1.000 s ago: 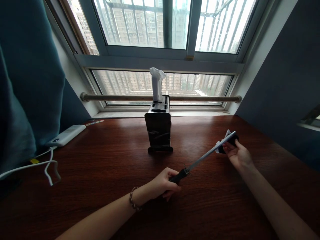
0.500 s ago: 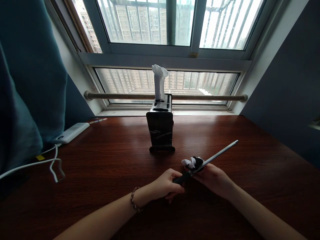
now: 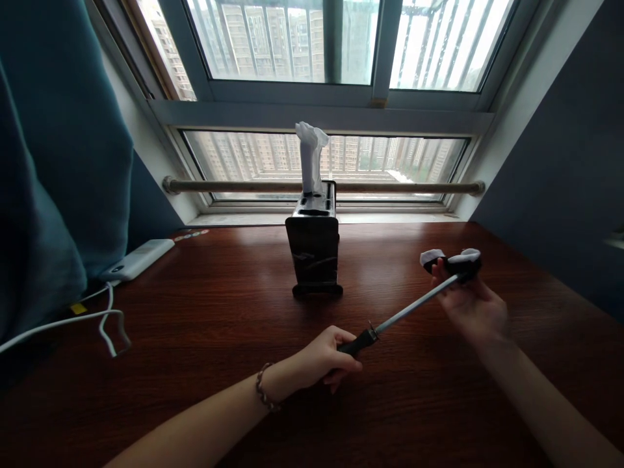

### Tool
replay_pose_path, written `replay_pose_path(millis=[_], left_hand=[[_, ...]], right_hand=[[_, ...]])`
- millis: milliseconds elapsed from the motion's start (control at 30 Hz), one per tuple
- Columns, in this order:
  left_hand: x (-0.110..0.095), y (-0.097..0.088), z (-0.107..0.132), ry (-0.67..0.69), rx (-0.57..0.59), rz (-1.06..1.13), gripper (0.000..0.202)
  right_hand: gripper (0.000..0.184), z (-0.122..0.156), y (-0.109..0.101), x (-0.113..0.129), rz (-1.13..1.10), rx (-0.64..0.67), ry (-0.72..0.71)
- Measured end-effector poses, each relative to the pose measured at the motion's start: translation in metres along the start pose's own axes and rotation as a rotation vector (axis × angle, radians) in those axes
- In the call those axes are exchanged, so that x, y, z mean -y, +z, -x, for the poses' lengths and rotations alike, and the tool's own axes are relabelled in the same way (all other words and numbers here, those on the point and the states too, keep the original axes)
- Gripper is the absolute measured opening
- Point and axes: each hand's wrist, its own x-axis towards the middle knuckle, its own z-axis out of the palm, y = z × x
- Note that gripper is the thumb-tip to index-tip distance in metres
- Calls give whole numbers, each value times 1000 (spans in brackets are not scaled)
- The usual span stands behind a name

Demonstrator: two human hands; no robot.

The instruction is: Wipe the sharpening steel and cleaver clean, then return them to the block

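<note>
Left hand (image 3: 326, 357), one; right hand (image 3: 472, 311), one. Rod (image 3: 416, 304), one. Black-and-white bundle (image 3: 463, 260), one. Slotted block (image 3: 314, 253), one. White wrapped piece (image 3: 311, 159), one. Bracelet (image 3: 263, 388), one. White device (image 3: 145, 258), one. Curtain (image 3: 68, 162), one.

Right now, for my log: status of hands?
Left hand grips black handle of rod. Right hand holds black-and-white cloth at rod's far end. Black stand beyond, touching neither hand.
</note>
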Motion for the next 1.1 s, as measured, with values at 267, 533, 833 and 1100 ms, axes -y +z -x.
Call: replay_pose_path(millis=[267, 533, 833, 1100], left_hand=[[3, -4, -6, 52, -46, 170, 18], [5, 1, -4, 45, -39, -8, 13], [0, 5, -3, -16, 12, -145, 16], [-3, 1, -4, -28, 39, -21, 17]], right_hand=[[40, -12, -9, 3, 46, -184, -128], [20, 35, -20, -75, 578, 458, 173], [13, 37, -23, -71, 448, 692, 368], [10, 8, -34, -48, 322, 508, 251]])
